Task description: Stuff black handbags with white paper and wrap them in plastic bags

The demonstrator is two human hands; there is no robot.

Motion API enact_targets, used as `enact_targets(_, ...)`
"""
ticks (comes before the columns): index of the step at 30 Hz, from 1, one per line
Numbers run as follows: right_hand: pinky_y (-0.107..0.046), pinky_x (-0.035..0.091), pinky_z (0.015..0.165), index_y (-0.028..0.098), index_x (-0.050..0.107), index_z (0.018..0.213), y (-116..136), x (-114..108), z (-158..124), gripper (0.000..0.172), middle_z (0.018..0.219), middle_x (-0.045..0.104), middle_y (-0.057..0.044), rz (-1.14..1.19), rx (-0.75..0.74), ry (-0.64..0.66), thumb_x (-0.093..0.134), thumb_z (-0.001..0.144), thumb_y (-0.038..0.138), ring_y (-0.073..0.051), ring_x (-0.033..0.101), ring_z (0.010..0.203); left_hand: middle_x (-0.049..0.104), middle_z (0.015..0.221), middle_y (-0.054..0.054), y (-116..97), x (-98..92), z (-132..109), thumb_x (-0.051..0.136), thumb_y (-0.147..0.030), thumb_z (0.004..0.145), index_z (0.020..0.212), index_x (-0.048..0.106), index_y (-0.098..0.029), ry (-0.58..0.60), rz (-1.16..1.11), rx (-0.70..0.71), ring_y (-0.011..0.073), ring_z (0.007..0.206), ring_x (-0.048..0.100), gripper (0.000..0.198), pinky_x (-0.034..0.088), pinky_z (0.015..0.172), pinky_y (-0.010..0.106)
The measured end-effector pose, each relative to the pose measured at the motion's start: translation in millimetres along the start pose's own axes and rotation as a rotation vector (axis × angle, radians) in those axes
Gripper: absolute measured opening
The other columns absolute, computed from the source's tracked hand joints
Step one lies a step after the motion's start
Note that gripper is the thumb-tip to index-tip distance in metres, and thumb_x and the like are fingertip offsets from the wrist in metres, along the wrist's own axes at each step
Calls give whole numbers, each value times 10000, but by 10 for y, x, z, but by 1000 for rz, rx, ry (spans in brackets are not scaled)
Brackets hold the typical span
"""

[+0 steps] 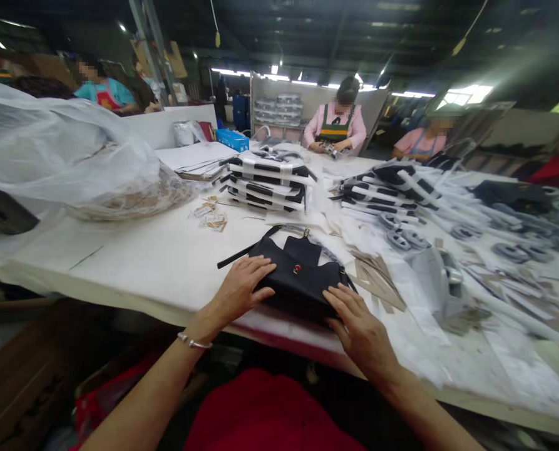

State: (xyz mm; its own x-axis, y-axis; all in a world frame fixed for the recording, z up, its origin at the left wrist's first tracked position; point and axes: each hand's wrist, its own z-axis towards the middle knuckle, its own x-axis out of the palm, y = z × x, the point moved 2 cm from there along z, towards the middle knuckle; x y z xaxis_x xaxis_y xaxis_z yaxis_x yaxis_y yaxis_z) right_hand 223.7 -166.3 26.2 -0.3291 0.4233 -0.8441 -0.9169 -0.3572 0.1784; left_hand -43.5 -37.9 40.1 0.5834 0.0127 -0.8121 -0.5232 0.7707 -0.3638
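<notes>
A black handbag (302,279) lies near the front edge of the white table, with a small red and gold clasp on its front. Its flap is turned back, and a strap extends to the left. My left hand (248,282) grips the bag's left end, fingers over the top and thumb along the front. At the right end, my right hand (354,313) holds the bag with its fingers on top and its thumb lower down. Part of the bag's underside is hidden by my hands.
Behind the handbag stands a stack of wrapped black bags (267,181), with another stack (387,188) to its right. Brown paper strips (377,279) and tape rolls (401,238) lie at right. Large plastic sheeting (72,150) fills the left. A co-worker (335,122) works opposite.
</notes>
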Motion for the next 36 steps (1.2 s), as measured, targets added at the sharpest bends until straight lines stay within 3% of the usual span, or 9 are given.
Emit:
enact_targets(3, -501, 494, 1052, 252, 502, 1393, -28, -14, 9, 506, 1341, 602, -88, 18, -11, 6, 563, 898, 166, -289, 492, 1320, 670, 1233, 88, 1, 33, 32, 718, -381, 831, 1250, 599, -227, 94, 104, 33, 267, 1167, 582, 461, 335, 1079, 484)
enact_targets(8, -477, 518, 1026, 261, 574, 1315, -139, -56, 17, 427, 1290, 639, -70, 59, -31, 17, 554, 899, 167, -275, 537, 1278, 715, 999, 39, -29, 8, 10, 741, -377, 817, 1086, 660, -219, 80, 177, 62, 222, 966, 612, 323, 374, 934, 402)
enact_targets(13, -467, 520, 1017, 262, 628, 1209, -321, -40, 31, 335, 1243, 658, -61, 101, -49, 18, 523, 909, 156, -268, 561, 1247, 646, 817, 25, -255, 46, -78, 684, -351, 867, 900, 638, -194, 50, 267, 96, 199, 806, 539, 166, 368, 746, 347)
enact_targets(20, -483, 525, 1004, 282, 633, 1154, -423, -20, 11, 283, 1231, 653, -60, 174, -31, 12, 528, 912, 180, -265, 567, 1231, 602, 772, 27, -435, 124, -199, 591, -290, 929, 833, 588, -193, -20, 285, 125, 188, 744, 508, 136, 362, 675, 338)
enact_targets(24, -509, 526, 997, 280, 634, 1162, -436, 81, -68, 313, 1242, 645, -73, 183, -14, -56, 514, 899, 160, -281, 560, 1242, 647, 780, 26, -414, 1, -185, 571, -381, 940, 873, 631, -198, -32, 69, 105, 174, 741, 550, 203, 417, 685, 322)
enact_targets(27, -513, 537, 975, 264, 655, 1090, -400, 157, -91, 324, 1173, 672, -81, 212, -16, -137, 486, 873, 92, -282, 573, 1227, 694, 910, 43, -169, -165, -92, 490, -371, 974, 937, 662, -216, -123, -146, -83, 172, 880, 615, 235, 470, 837, 318)
enact_targets(30, -498, 551, 947, 249, 660, 1030, -316, 186, -77, 337, 1094, 696, -83, 248, -37, -213, 468, 857, 33, -271, 589, 1204, 690, 1100, 91, 340, -257, 37, 485, -465, 926, 1079, 651, -196, -293, -226, -488, 230, 1046, 620, 352, 473, 946, 377)
enact_targets(32, -488, 552, 941, 244, 656, 1031, -264, 188, -57, 354, 1082, 695, -83, 251, -32, -243, 461, 852, 8, -262, 589, 1201, 699, 1111, 103, 658, -189, 145, 500, -547, 867, 1061, 667, -178, -165, -386, -662, 259, 1031, 639, 449, 510, 905, 390)
enact_targets(36, -487, 538, 961, 234, 630, 1053, -206, 188, -32, 384, 1096, 673, -88, 246, 17, -272, 421, 853, -19, -247, 569, 1216, 745, 951, 77, 858, 16, 335, 593, -608, 762, 822, 704, -195, 144, -730, -678, 280, 1001, 656, 432, 540, 883, 382)
